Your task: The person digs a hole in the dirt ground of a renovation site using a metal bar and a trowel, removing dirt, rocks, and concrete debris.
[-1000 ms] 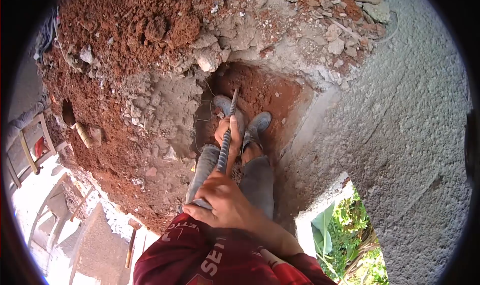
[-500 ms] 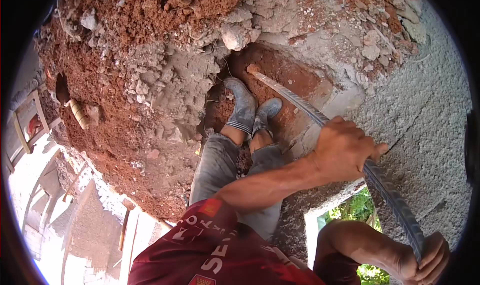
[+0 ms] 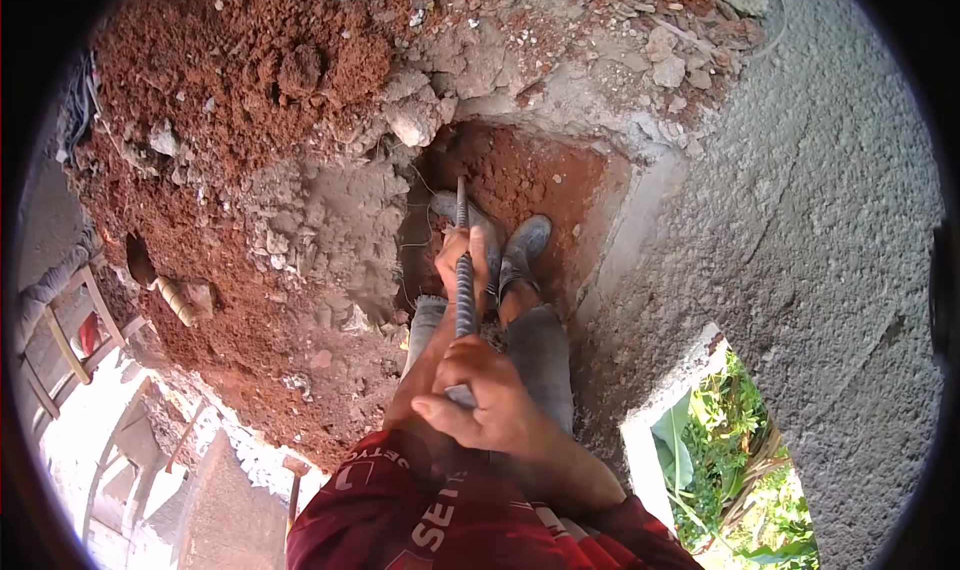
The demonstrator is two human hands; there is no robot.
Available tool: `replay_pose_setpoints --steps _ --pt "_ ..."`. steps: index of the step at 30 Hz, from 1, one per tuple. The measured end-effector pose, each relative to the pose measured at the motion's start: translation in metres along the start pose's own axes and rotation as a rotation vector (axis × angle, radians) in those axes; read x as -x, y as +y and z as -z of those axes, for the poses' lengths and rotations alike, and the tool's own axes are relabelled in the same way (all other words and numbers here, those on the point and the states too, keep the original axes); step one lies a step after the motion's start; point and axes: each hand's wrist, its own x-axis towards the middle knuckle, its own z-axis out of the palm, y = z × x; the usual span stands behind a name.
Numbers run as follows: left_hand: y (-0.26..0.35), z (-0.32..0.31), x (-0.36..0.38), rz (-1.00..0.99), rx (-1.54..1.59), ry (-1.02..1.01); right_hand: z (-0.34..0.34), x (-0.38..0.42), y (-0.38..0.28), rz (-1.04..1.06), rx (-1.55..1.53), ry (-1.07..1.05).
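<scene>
A ribbed metal bar (image 3: 465, 300) stands nearly in line with my view, its narrow end over the dug hole (image 3: 590, 185). My left hand (image 3: 462, 255) is wrapped round the bar farther down, close to the boots. Nearer my body, my right hand (image 3: 475, 385) grips the bar's upper end, with its thumb stretched to the left. Two grey boots (image 3: 528, 238) stand in the hole on loose reddish soil. The bar's tip shows near the left boot; whether it touches the soil I cannot tell.
Broken soil (image 3: 230, 70) and a pale rubble ledge (image 3: 350, 220) border the hole on the left. A rough grey wall (image 3: 780, 260) rises on the right, with an opening (image 3: 640, 450) showing plants. A wooden frame (image 3: 70, 345) and a tan cylindrical object (image 3: 176, 302) lie farther left.
Both hands have swung left with the bar, from the wall side to in front of my body. The bar has gone from a long slant to nearly upright in view.
</scene>
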Motion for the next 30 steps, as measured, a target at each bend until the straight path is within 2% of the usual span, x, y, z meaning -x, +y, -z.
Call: replay_pose_setpoints --steps 1,3,4,5,8,9,12,14,15,16,17,18,19,20,21,22,23,24,26,29,30 --pt "0.015 -0.008 -0.005 -0.021 0.015 -0.077 0.019 -0.001 -0.012 -0.020 0.007 0.066" --pt "0.053 -0.025 -0.023 -0.091 0.059 -0.223 0.050 -0.002 -0.038 0.073 -0.085 0.224" --pt "0.079 -0.032 -0.034 -0.139 0.080 -0.298 0.067 -0.004 -0.053 0.151 -0.146 0.232" --pt "0.102 -0.043 -0.040 -0.187 0.121 -0.279 0.082 -0.006 -0.075 0.217 -0.197 0.263" --pt "0.191 -0.060 -0.057 -0.299 0.214 -0.252 0.144 -0.009 -0.174 0.288 -0.146 0.098" --pt "0.217 -0.062 -0.060 -0.298 0.224 -0.255 0.163 -0.003 -0.200 0.306 -0.163 0.106" --pt "0.245 -0.061 -0.067 -0.283 0.251 -0.266 0.185 0.003 -0.213 0.322 -0.236 0.166" --pt "0.219 -0.070 -0.064 -0.238 0.254 -0.261 0.198 0.002 -0.171 0.331 -0.285 0.289" --pt "0.178 -0.079 -0.062 -0.193 0.252 -0.265 0.183 -0.016 -0.125 0.325 -0.300 0.391" --pt "0.112 -0.090 -0.054 -0.121 0.186 -0.293 0.162 -0.036 -0.063 0.300 -0.280 0.547" --pt "0.035 -0.093 -0.042 0.275 0.078 -0.486 0.136 -0.043 0.012 0.236 -0.146 0.651" --pt "-0.010 -0.079 -0.031 -0.064 -0.045 -0.415 0.105 -0.041 0.053 0.176 -0.204 0.596" --pt "-0.014 -0.068 -0.028 -0.116 0.107 -0.274 0.073 -0.039 0.057 0.094 -0.328 0.483" --pt "-0.029 -0.055 -0.019 -0.119 -0.010 -0.241 0.043 -0.036 0.046 -0.020 -0.325 0.372" --pt "-0.053 -0.046 0.014 0.280 0.180 -0.139 0.019 -0.032 0.035 -0.130 -0.204 0.272" --pt "0.011 -0.019 -0.006 0.432 -0.022 -0.024 0.001 -0.031 0.025 -0.116 -0.058 0.076" --pt "0.014 -0.008 -0.002 0.414 0.038 0.068 -0.017 -0.022 0.028 -0.082 0.014 0.012" --pt "-0.013 0.002 0.013 0.347 0.023 0.053 -0.035 -0.014 0.031 -0.044 0.084 -0.050" --pt "-0.006 -0.002 0.004 0.264 0.029 0.017 -0.033 -0.008 0.026 0.021 0.119 -0.030" --pt "0.016 -0.032 -0.004 0.093 0.114 -0.051 0.015 -0.025 -0.009 0.000 0.147 0.062" --pt "0.028 -0.042 -0.017 0.076 0.059 -0.168 0.029 -0.030 -0.022 0.037 0.112 0.155"
